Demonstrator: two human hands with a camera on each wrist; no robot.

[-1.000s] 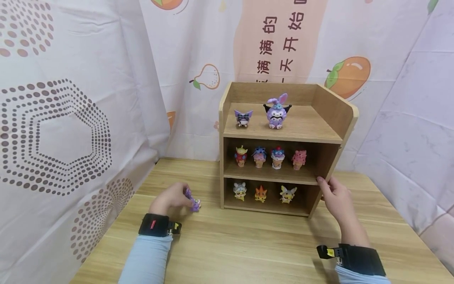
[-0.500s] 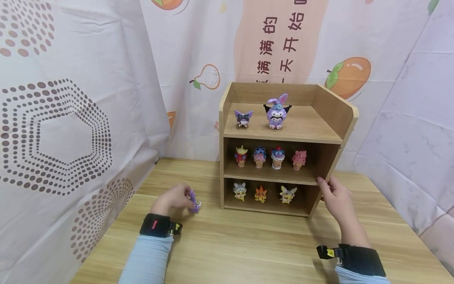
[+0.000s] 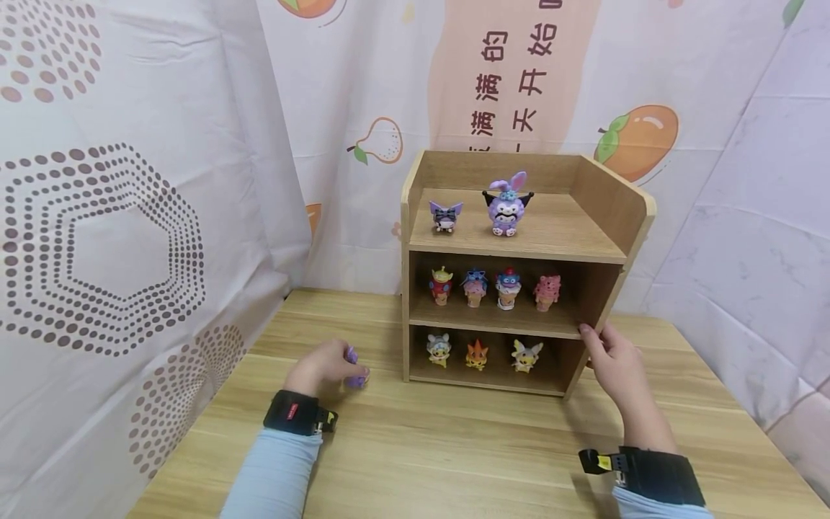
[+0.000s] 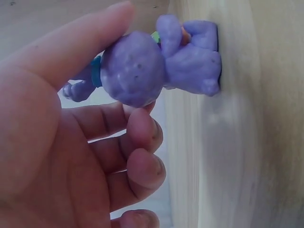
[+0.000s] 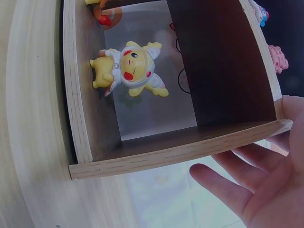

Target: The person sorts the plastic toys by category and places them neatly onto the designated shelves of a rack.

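My left hand (image 3: 324, 367) pinches a small purple figurine (image 4: 133, 69) left of the wooden shelf (image 3: 551, 253). The left wrist view shows the figurine's knobbly back, a teal band around it, and its base down at the tabletop. Thumb and fingers lie on opposite sides of its head; its front is hidden there. My right hand (image 3: 616, 364) grips the shelf's right side panel, thumb on the front edge by the middle board and fingers along the outer face. Inside the bottom compartment, close to that panel, stands a yellow figurine in a white hood (image 5: 128, 69).
On the top board stand a small purple-eared figurine (image 3: 445, 218) and a larger purple bunny-eared one (image 3: 506, 209). Several ice-cream-cone figurines, one of them pink (image 3: 547, 292), line the middle level. An orange figurine (image 3: 476, 355) and a grey-hooded one (image 3: 438, 350) share the bottom level.
My left hand has shifted slightly right, and the purple figurine has turned so that less of its face shows. The right hand and the shelf have stayed put.
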